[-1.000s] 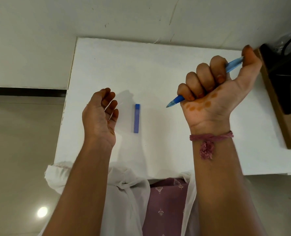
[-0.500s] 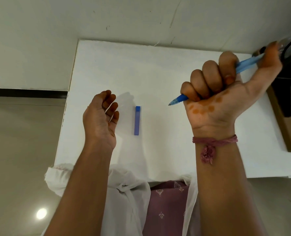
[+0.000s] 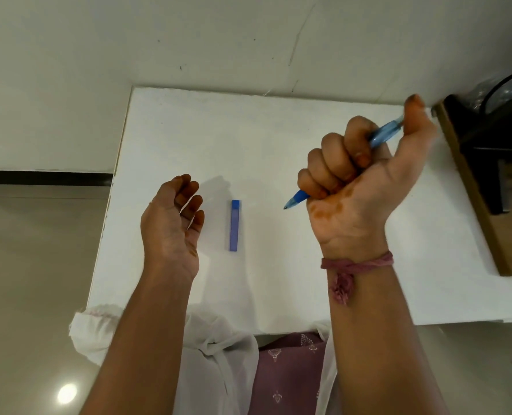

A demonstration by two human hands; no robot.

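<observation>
**Head view.** The right hand (image 3: pixel 359 187) holds the blue pen (image 3: pixel 385 135) in a closed fist. Its four fingers (image 3: pixel 332 157) wrap the barrel side by side, pressed together, and the thumb (image 3: pixel 416 121) stands against the barrel's upper end. The writing tip protrudes below the little finger and points toward the left hand (image 3: pixel 170 226). The tip appears to hang clear of the white table (image 3: pixel 248 139). The left hand holds nothing; its fingers curl loosely, slightly apart, with the palm turned toward the right hand. The slim blue case (image 3: pixel 234 225) lies flat on the table between the two sets of fingers, nearer the left ones, and touches neither hand.

**Hazards**
- The fist grip gives poor tip control, so a downward stroke would likely mark the table.
- Thumb pressure on the upper end could push the barrel through the fingers if they loosen.
- A sideways sweep of the left fingers could knock the case, which looks light and would slide on the smooth top.
- The cardboard box (image 3: pixel 470 190) sits just beyond the right thumb, and a wider swing would strike it.

**Materials**
- Pen: translucent blue plastic, round, tapered at the tip.
- Case: blue plastic, a narrow straight bar with square edges.
- Table: matt white, flat, sharp-edged.
- Pink thread band (image 3: pixel 356 263): knotted, around the right wrist
</observation>
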